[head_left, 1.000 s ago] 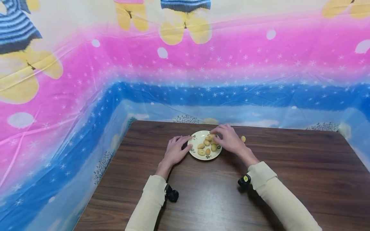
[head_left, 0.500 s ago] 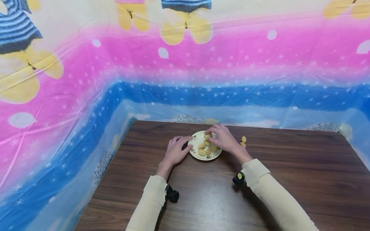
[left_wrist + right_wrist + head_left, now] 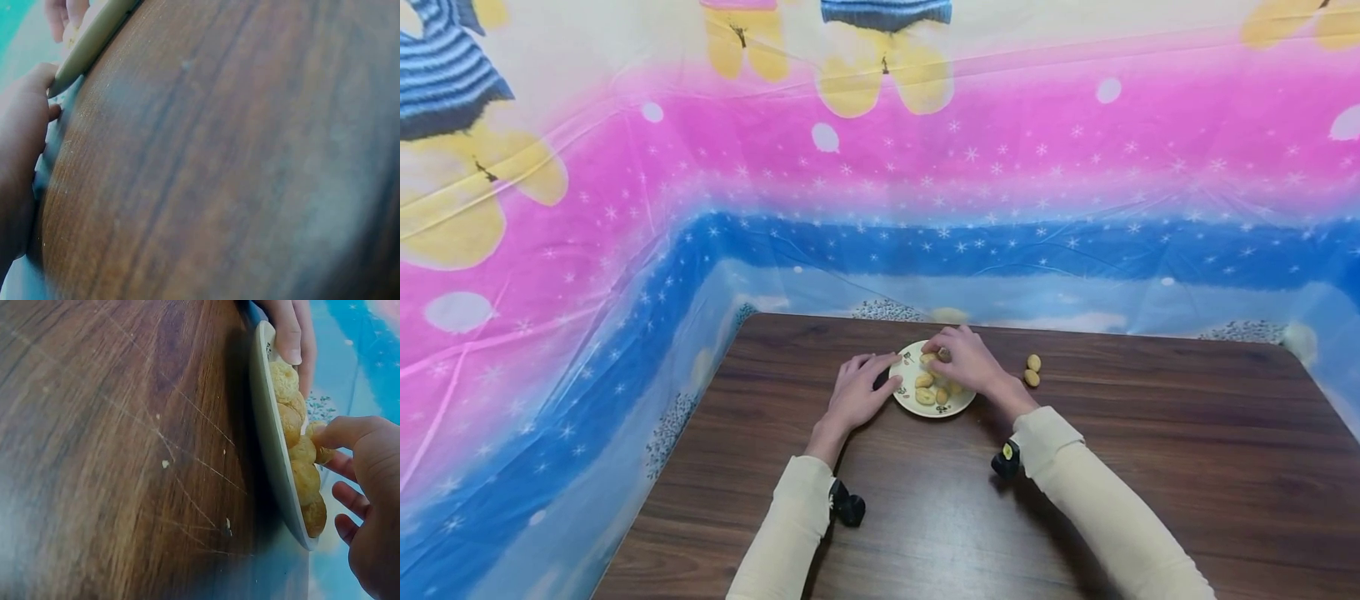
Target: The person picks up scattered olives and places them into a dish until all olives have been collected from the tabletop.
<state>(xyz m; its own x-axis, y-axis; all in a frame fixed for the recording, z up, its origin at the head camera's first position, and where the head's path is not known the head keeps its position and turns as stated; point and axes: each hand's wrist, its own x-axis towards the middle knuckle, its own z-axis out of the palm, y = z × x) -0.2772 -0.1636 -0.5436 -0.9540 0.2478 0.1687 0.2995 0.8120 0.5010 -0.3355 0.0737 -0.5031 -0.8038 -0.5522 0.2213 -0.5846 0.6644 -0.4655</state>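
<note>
A pale round plate with small printed marks near its rim stands toward the back of the table. Several small golden-brown round pastries lie in it. On the plate's left side rests my left hand, thumb and fingertips at the rim. My right hand reaches over the plate from the right and covers part of the contents. In the right wrist view its thumb and index finger pinch one pastry at the top of the pile, while the other fingers stay loosely bent.
Two more pastries lie on the dark wooden table, just right of my right wrist. A few crumbs show on the wood. A patterned cloth hangs behind the table and along its left side.
My right hand has slid left and slightly inward over the plate. Its wrist uncovers the two pastries on the table, of which one showed before. My left hand has stayed at the rim.
</note>
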